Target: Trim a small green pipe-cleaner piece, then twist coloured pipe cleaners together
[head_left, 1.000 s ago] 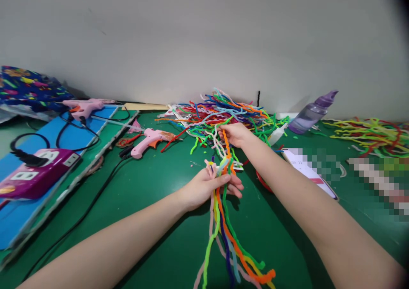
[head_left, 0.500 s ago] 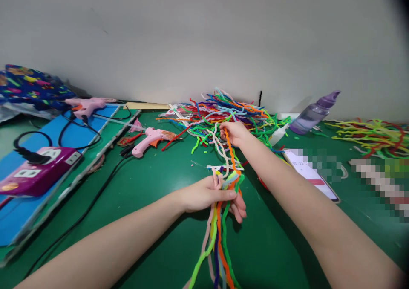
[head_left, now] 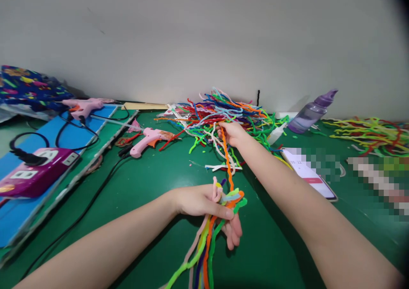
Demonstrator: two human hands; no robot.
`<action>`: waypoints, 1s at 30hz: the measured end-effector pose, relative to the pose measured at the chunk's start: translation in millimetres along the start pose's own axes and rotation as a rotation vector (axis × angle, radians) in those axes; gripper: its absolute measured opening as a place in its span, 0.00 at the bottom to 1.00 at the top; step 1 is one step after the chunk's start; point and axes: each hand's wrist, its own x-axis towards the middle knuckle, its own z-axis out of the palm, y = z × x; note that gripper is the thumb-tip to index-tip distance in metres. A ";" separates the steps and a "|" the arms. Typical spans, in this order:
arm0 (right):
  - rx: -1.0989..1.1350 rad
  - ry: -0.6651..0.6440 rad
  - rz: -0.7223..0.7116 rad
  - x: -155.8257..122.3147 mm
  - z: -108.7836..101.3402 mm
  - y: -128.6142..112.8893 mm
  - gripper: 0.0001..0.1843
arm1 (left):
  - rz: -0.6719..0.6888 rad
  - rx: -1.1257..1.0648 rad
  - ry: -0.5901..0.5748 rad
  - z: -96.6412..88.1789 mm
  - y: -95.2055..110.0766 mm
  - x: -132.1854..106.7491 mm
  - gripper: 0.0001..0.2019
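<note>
My left hand is closed round a bundle of coloured pipe cleaners whose ends trail down toward me over the green table. My right hand reaches to the edge of a big tangled pile of pipe cleaners near the wall and pinches an orange pipe cleaner. That orange strand runs from the right hand down into the bundle in the left hand. A cream strand hangs beside it.
Two pink glue guns lie at the left, one on a blue board with a purple power strip and black cables. A purple bottle, a phone and another pipe-cleaner pile are at the right.
My left hand has drawn the bundle nearer to me and lower. My right hand stays at the pile holding the orange strand, which now stretches longer between the hands.
</note>
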 end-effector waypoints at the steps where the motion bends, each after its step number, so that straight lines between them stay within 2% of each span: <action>1: -0.007 -0.004 -0.003 0.1 0.1 0.4 0.17 | -0.010 0.003 -0.010 -0.9 -0.4 -0.5 0.17; 4: -0.033 -0.010 -0.024 -0.5 0.6 1.6 0.18 | 0.004 -0.011 -0.062 -5.2 -5.3 0.3 0.18; 6: -0.053 -0.012 -0.046 -2.0 0.9 1.4 0.16 | 0.070 -0.056 -0.073 -8.6 -11.0 3.0 0.18; 12: -0.143 -0.073 -0.127 -15.0 -1.8 -6.7 0.08 | 0.245 -0.239 0.184 -15.8 -21.7 10.2 0.13; 17: -0.409 -0.091 -0.210 -31.2 -12.3 -10.6 0.07 | 0.293 -0.317 0.261 -18.6 -22.0 11.7 0.14; 20: -0.674 -0.008 -0.292 -35.9 -22.1 -9.1 0.08 | 0.295 -0.301 0.246 -17.5 -21.7 12.6 0.13; 23: -0.953 0.161 -0.443 -38.3 -30.1 -6.3 0.08 | 0.283 -0.292 0.232 -16.1 -21.9 13.3 0.12; 26: -1.198 0.312 -0.576 -41.9 -33.1 -3.1 0.13 | 0.280 -0.297 0.259 -16.6 -23.5 14.2 0.11; 30: -1.460 0.379 -0.620 -47.0 -31.2 0.4 0.14 | 0.312 -0.311 0.290 -19.1 -25.9 15.0 0.12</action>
